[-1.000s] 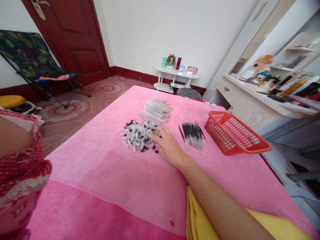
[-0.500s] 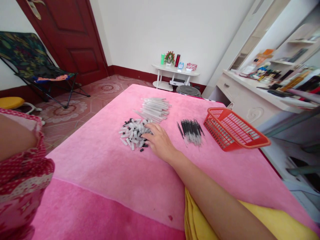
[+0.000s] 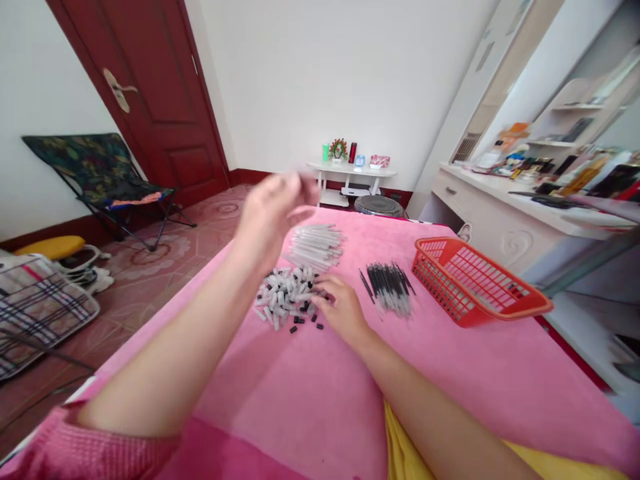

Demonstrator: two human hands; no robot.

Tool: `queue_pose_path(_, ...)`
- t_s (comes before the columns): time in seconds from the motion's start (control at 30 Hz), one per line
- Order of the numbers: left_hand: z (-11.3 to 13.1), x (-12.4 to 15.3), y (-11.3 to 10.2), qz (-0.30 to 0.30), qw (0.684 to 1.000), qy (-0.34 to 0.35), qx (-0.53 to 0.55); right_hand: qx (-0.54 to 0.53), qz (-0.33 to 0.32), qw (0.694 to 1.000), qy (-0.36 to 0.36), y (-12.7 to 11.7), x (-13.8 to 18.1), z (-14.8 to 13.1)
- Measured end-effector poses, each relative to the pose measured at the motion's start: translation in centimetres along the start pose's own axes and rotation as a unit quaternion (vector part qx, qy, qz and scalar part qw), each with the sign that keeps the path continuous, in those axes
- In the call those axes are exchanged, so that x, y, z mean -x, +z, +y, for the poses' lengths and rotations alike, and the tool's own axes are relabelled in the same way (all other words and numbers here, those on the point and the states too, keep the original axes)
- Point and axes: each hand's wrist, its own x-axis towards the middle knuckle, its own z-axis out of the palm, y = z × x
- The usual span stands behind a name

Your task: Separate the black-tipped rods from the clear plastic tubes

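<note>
My right hand [image 3: 339,305] rests on the pink cloth [image 3: 280,393] at the right edge of a heap of small white and black pen caps [image 3: 286,297], its fingers curled against the caps. My left hand [image 3: 273,210] is raised in the air above the table, blurred by motion, so its fingers do not show clearly. Beyond the caps lies a pile of clear pen barrels [image 3: 315,244]. A bundle of black refills [image 3: 389,287] lies to the right of my right hand.
An orange mesh basket [image 3: 477,283] sits tilted at the table's right edge. A white dresser [image 3: 505,207] stands to the right. A folding chair [image 3: 100,177], a red door [image 3: 150,93] and a small white shelf [image 3: 353,175] stand behind.
My left arm has swung up from the lower left into the air over the table. My right hand stays by the cap heap. The camera has tilted up and left.
</note>
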Motion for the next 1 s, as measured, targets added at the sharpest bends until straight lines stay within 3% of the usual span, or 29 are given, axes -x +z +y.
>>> queue_pose_path(0.13, -5.3, 3.3, -1.1, -0.021, 0.993, -0.081, -0.084, -0.009, 0.034, 0.998, 0.048, -0.2, -0.3, 1.2)
queue_pose_path(0.27, -9.3, 5.2, -2.4, -0.013, 0.981, -0.057, -0.185, -0.041, 0.069, 0.993, 0.091, -0.5, -0.6, 1.7)
queue_pose_path(0.33, -9.4, 5.7, -2.5, -0.032, 0.968, -0.018, -0.248, -0.067, 0.084, 0.988, 0.113, -0.8, -0.7, 1.5)
queue_pose_path(0.47, -8.1, 6.6, -1.7, -0.134, 0.905, 0.093, -0.394, -0.109, 0.108, 0.978, 0.143, -1.5, -0.9, 1.1)
queue_pose_path(0.57, -8.0, 7.1, -1.1, -0.191, 0.866, 0.139, -0.441, -0.123, 0.106, 0.976, 0.144, -1.5, -0.9, 0.8)
queue_pose_path(0.63, -8.3, 7.3, -0.9, -0.206, 0.858, 0.146, -0.448, -0.125, 0.093, 0.978, 0.14, -1.4, -0.8, 0.6)
queue_pose_path(0.8, -9.0, 7.4, -1.1, -0.131, 0.895, 0.108, -0.414, -0.076, 0.072, 0.986, 0.128, -1.6, -0.9, 0.9)
queue_pose_path(0.9, -9.4, 7.2, -1.5, -0.061, 0.929, 0.064, -0.359, -0.002, 0.086, 0.989, 0.12, -2.6, -1.8, 2.3)
queue_pose_path(1.0, -9.7, 6.8, -1.9, -0.02, 0.947, 0.021, -0.319, 0.076, 0.061, 0.988, 0.122, -3.9, -3.2, 4.0)
